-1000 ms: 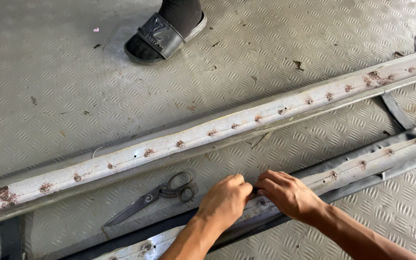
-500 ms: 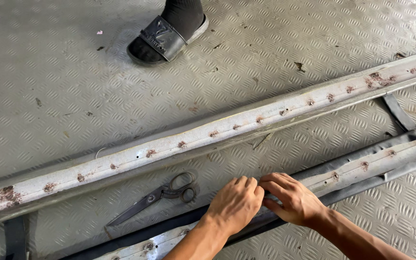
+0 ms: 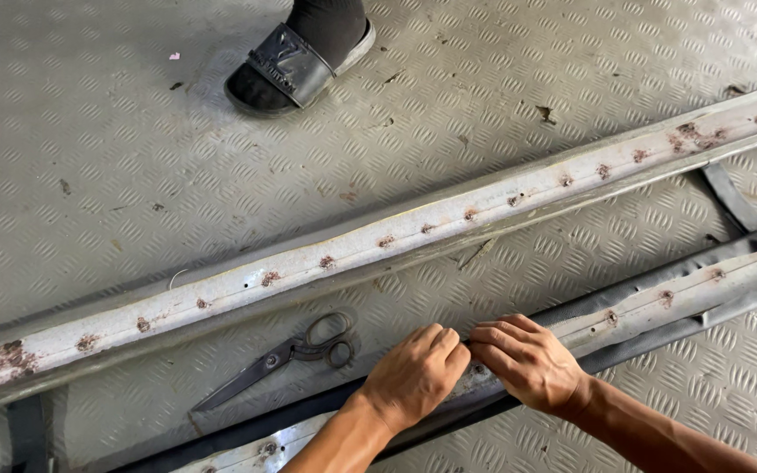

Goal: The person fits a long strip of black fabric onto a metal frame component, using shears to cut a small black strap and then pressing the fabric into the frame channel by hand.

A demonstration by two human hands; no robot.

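Observation:
My left hand point(image 3: 413, 372) and my right hand point(image 3: 529, 361) press side by side on the near metal rail point(image 3: 703, 285), a long white strip with rust spots and a dark grey cover along it. Both hands' fingers curl over the rail's far edge and their fingertips nearly meet. What the fingers pinch is hidden under them. A pair of dark scissors point(image 3: 278, 357) lies on the floor just left of my left hand, handles towards it.
A second, longer rusty white rail point(image 3: 378, 245) runs diagonally across the checker-plate metal floor point(image 3: 133, 175). Another person's foot in a black slide sandal point(image 3: 291, 61) stands at the top. Dark straps point(image 3: 729, 197) lie under the rails.
Both hands have shifted slightly right along the near rail and closed in towards each other. The scissors and the far rail have stayed put.

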